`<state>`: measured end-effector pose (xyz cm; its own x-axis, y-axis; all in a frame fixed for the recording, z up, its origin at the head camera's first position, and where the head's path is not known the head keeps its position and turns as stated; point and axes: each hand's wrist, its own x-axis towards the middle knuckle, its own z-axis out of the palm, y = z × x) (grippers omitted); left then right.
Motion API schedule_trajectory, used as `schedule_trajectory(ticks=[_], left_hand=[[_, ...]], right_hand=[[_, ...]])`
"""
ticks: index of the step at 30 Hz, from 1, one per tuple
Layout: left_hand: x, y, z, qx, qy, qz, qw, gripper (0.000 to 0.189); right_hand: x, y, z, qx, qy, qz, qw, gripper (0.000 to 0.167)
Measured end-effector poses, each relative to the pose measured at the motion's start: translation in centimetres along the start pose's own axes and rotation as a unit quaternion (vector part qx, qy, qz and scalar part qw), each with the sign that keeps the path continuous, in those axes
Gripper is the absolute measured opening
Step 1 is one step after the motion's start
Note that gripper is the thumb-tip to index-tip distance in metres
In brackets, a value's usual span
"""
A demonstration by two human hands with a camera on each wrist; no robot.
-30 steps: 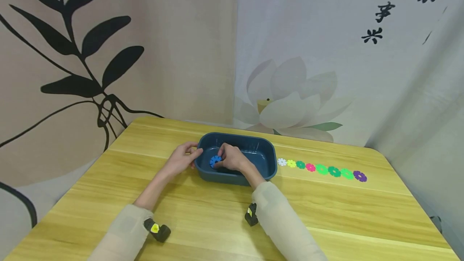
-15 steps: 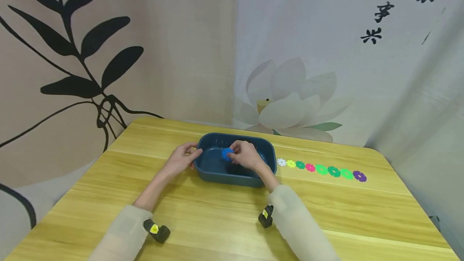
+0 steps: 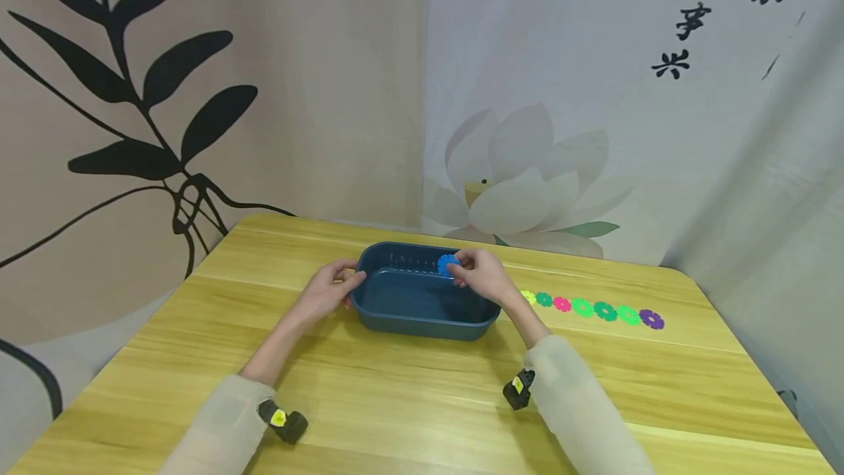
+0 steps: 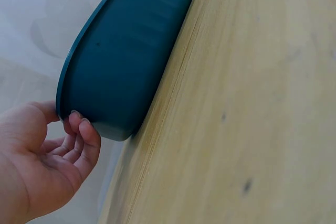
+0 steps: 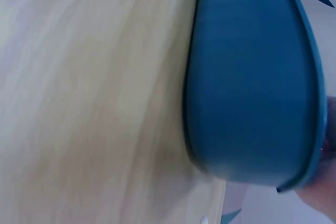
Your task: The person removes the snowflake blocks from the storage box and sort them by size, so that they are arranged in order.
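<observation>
A dark blue plastic basin (image 3: 422, 325) stands on the wooden table. My left hand (image 3: 323, 290) grips its left end; in the left wrist view the thumb of the left hand (image 4: 50, 158) lies at the rim and the curled fingers press the outer wall. Over the basin's back right part, my right hand (image 3: 486, 275) pinches a blue notched flower-shaped plastic disc (image 3: 446, 264) between thumb and fingers. In the right wrist view the basin (image 5: 252, 87) covers most of the right hand (image 5: 323, 182), and the disc is hidden there.
Right of the basin, several flower discs lie in a row, from a yellow disc (image 3: 528, 297) past a pink disc (image 3: 562, 304) to a purple disc (image 3: 651, 319). A patterned curtain (image 3: 356, 94) hangs behind the table (image 3: 395, 402).
My right hand has lifted the blue disc off the basin floor and carried it right and back. Its wrist now covers the white disc of the row. The left hand stays put.
</observation>
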<state>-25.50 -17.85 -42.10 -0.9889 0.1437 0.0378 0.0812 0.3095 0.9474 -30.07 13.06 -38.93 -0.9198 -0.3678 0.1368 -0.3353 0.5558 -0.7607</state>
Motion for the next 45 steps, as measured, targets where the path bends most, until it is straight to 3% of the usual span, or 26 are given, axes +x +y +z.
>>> schedule_trajectory(ticks=[19,33,45], left_hand=[[0.1,-0.1,0.0,-0.005,0.0,-0.002,1.0,0.051],[0.1,-0.1,0.1,-0.003,-0.006,0.006,1.0,0.054],[0.0,0.1,0.0,-0.003,-0.005,-0.002,1.0,0.054]], right_hand=[[-2.6,3.4,-5.9,0.047,0.051,-0.025,0.9973,0.017],[-6.8,7.3,-11.1,-0.001,0.067,0.038,0.997,0.025],[-10.7,11.4,-15.6,-0.012,0.094,0.086,0.9918,0.035]])
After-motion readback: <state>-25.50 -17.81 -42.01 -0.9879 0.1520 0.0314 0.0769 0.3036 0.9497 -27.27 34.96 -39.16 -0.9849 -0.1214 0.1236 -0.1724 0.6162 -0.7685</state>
